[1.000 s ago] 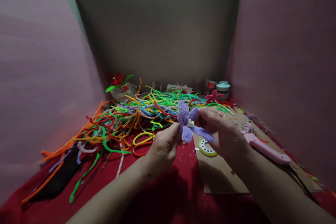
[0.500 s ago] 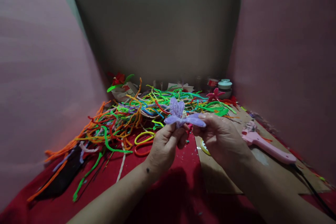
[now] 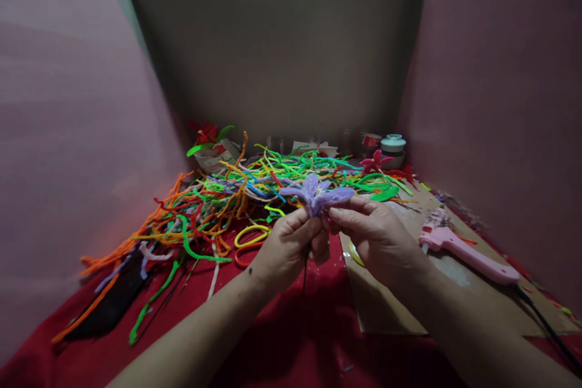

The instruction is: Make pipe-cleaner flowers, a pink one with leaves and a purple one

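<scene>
A purple pipe-cleaner flower (image 3: 313,193) with several fuzzy petals and a pale yellowish centre is held up in front of me. Pinched at its base are the fingers of my left hand (image 3: 295,239), and a thin dark stem hangs below them. My right hand (image 3: 375,230) grips the flower's right-hand petal from beneath, thumb and fingers closed together. Behind the flower spreads a big heap of coloured pipe cleaners (image 3: 213,212). Scissors with yellow and red handles (image 3: 251,236) lie just left of my left hand, their blades hidden.
A pink glue gun (image 3: 468,254) rests on a cardboard sheet (image 3: 391,315) at the right, its cord trailing forward. Red cloth (image 3: 282,339) covers the table. At the back stand a pink flower (image 3: 376,162), a pale blue-lidded jar (image 3: 393,144) and a red flower (image 3: 207,133). Panels enclose three sides.
The purple flower has turned, so its petals spread more level and its dark stem now shows below. My right fingers have shifted from the petal's tip to its underside.
</scene>
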Available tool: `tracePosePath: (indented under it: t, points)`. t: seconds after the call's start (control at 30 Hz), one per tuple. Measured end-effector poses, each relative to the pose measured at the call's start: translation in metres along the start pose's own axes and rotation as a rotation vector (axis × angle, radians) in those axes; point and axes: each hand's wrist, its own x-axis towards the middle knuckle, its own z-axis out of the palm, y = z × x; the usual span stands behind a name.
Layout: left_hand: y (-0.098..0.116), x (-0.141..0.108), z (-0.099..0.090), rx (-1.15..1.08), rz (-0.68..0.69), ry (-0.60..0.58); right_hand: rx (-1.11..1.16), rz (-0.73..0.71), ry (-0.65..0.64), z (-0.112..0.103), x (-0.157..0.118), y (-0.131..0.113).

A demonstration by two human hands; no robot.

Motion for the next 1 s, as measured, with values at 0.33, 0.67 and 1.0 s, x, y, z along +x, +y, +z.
tracePosePath:
  t: [0.33,0.67,1.0]
  points:
    - [-0.003,0.0,-0.009,0.036,-0.081,-0.104,-0.018,0.06,-0.119,-0.003,0.002,0.006]
    - [0.009,0.001,-0.014,0.136,-0.185,-0.167,0.072,0.091,-0.077,0.0,-0.003,0.006]
    - [0.005,0.003,-0.009,0.117,-0.101,-0.107,0.062,-0.079,-0.17,0.001,-0.009,0.022]
